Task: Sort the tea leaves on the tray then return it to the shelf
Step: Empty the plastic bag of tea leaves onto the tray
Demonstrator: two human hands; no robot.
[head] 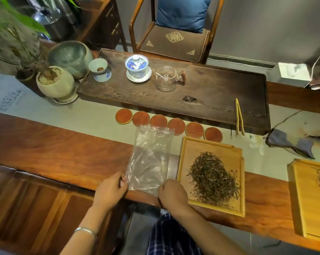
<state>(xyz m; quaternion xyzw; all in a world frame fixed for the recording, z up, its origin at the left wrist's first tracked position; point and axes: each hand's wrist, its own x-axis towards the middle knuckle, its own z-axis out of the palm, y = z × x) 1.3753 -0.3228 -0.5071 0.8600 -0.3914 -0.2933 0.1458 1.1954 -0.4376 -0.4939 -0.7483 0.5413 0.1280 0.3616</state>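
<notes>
- The left hand point(110, 190) and right hand point(171, 193) are each pinching a near corner of the clear plastic bag point(150, 159), probably to work its mouth open.
- The bag is lying just left of the bamboo tray point(188, 144), keeping the piled tea leaves point(213, 179) within easy reach.
- A second tray point(300, 199) is waiting at far right.

Light wooden tray point(185, 162), rectangular, lies flat at the near edge of the table. Dark, wiry tea leaves point(213, 178) form one loose heap across its centre and near half; stray strands surround it.
</notes>
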